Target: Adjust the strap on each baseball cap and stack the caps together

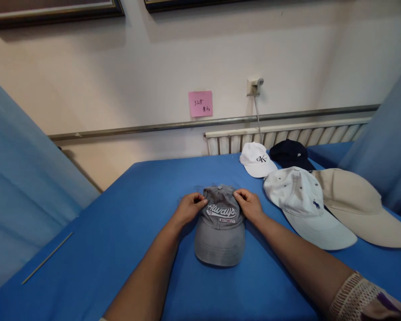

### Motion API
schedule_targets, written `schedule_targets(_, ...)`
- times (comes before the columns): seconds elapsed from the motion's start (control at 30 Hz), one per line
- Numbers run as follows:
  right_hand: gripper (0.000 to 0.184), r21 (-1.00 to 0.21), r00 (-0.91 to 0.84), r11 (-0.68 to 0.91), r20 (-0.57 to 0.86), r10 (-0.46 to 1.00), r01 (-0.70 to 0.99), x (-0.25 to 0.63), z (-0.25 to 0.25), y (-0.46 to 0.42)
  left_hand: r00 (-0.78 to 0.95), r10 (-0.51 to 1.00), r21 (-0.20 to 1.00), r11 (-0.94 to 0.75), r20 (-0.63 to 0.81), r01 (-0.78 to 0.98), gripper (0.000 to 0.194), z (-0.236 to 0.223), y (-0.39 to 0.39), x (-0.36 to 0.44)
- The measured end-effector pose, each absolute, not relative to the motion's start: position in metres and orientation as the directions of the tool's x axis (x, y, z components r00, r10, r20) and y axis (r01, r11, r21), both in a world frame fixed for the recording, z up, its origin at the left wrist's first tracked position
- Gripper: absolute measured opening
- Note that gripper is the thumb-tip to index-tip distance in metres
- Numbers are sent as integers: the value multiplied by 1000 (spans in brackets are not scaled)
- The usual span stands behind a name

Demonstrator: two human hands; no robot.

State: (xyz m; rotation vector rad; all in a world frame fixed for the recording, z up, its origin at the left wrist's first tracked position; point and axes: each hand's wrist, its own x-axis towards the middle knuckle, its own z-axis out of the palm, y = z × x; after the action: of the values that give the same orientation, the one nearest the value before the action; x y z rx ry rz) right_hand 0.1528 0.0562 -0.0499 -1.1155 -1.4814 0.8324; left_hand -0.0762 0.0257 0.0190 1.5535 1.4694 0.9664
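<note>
A grey baseball cap (pixel 219 243) with "Always" lettering lies on the blue table cover, its brim toward me. At the left side of its crown, my left hand (pixel 190 207) pinches the fabric between thumb and fingers. My right hand (pixel 249 204) pinches the crown's upper right side in the same way. To the right of my right hand is a pale grey-green cap (pixel 299 196) with a small dark blue emblem, its brim pointing to the lower right.
Right of centre stand a white cap (pixel 254 156), a navy cap (pixel 289 151) and a wide beige cap (pixel 349 189). A thin stick (pixel 47 258) lies at left. Behind are a metal rail (pixel 147 129), a radiator (pixel 232 142) and a socket (pixel 253 88). Blue curtains (pixel 26 178) hang at both sides.
</note>
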Motion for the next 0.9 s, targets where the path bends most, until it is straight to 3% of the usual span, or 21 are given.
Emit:
schedule_targets(0.1,33,-942,-1,292,296,955,165,153,-49,56,128,988,989,63,-81,137,31,22,25,-84)
schedule_targets(0.17,34,-946,-7,285,288,958,157,152,-49,55,119,988,989,87,-101,118,34,23,26,-86)
schedule_targets(0.23,33,-944,-11,290,292,956,156,151,-49,55,22,999,974,19,-24,226,31,23,26,-83)
schedule_targets(0.3,33,-943,-12,296,298,955,149,150,-49,54,-85,982,899,-120,171,422,24,24,25,-77)
schedule_targets(0.4,33,-941,-16,302,303,953,151,150,-48,53,-66,885,616,-266,461,742,14,29,16,-60)
schedule_targets(0.47,33,-941,-21,302,302,953,154,149,-48,53,2,851,427,-265,526,865,13,32,8,-47)
schedule_targets(0.57,32,-944,-23,297,297,955,144,149,-49,54,20,846,283,-200,533,938,15,31,-1,-27)
schedule_targets(0.67,32,-946,-28,294,293,956,136,148,-51,54,-11,836,238,-143,548,961,11,27,-1,-13)
schedule_targets(0.9,31,-933,-30,325,325,945,152,149,-50,55,-35,819,267,-146,573,953,2,24,5,-14)
